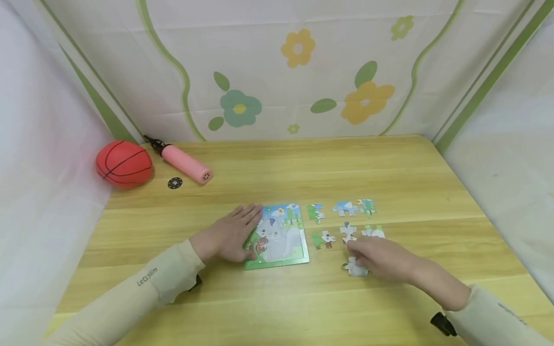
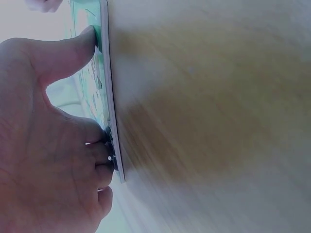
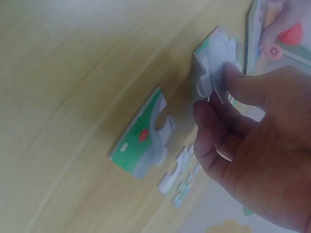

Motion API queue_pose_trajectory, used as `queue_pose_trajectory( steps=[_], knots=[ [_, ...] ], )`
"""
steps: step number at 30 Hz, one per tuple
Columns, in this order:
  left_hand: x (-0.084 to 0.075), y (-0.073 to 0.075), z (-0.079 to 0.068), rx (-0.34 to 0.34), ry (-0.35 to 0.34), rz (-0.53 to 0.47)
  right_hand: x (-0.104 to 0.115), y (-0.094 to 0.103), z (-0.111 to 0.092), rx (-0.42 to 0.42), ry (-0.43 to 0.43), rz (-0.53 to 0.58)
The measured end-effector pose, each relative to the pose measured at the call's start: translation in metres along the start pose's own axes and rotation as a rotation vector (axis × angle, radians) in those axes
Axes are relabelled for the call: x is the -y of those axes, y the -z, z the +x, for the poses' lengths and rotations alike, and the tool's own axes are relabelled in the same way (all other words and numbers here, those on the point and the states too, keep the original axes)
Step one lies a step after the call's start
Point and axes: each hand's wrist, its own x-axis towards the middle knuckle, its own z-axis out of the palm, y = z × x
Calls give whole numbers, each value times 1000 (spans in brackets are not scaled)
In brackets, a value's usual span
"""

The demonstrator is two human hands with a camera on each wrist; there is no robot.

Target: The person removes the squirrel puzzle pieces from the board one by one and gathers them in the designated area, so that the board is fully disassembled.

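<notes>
My left hand (image 1: 231, 235) rests on the left side of a square puzzle board (image 1: 277, 262), fingers stretched along its edge and thumb on the picture. The board has a green frame and a grey squirrel. In the left wrist view, the thumb (image 2: 82, 46) lies over the board's edge. To the right, my right hand (image 1: 385, 259) pinches a white-grey jigsaw piece (image 3: 214, 60) between thumb and fingers; it looks slightly tilted. Just beyond the hand lie a piece with a purple-grey knob (image 1: 347, 229) and a green-edged piece (image 3: 138, 136), partly hidden in the head view.
More jigsaw pieces lie right of the board: a green-and-blue one (image 1: 315, 214), a sky piece (image 1: 345, 208), a tree piece (image 1: 368, 206) and a green-and-brown one (image 1: 322, 239). At the back left are a red ball (image 1: 124, 164), a pink pump (image 1: 186, 163) and a black disc (image 1: 175, 182).
</notes>
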Motion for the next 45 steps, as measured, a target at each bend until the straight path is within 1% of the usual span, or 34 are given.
queue_pose_trajectory(
  steps=[3,6,16,20,29,32,35,37,39,43,45],
  knots=[
    [0,0,-1,0,2,6,-1,-4,1,-8,-4,-50],
    [0,1,-1,0,5,8,-1,-6,1,-21,17,-97],
    [-1,1,0,10,6,13,-3,-10,1,-66,57,-194],
    [-2,2,0,6,4,33,-2,-10,0,-96,77,-237],
    [-2,3,-1,-22,-5,69,-4,-12,0,-132,108,-259],
    [-3,3,-2,-28,-5,66,-2,-12,1,-179,122,-269],
    [-4,3,-4,-42,-10,74,5,-10,9,-267,163,-272],
    [-5,3,-5,-46,-13,85,12,-8,19,-316,200,-264],
    [-4,3,-6,-53,-16,79,22,-6,32,-347,246,-270],
    [-1,5,-11,-64,5,60,47,-8,62,-370,327,-302],
    [2,5,-13,-60,19,65,61,-12,77,-350,346,-320]
  ],
)
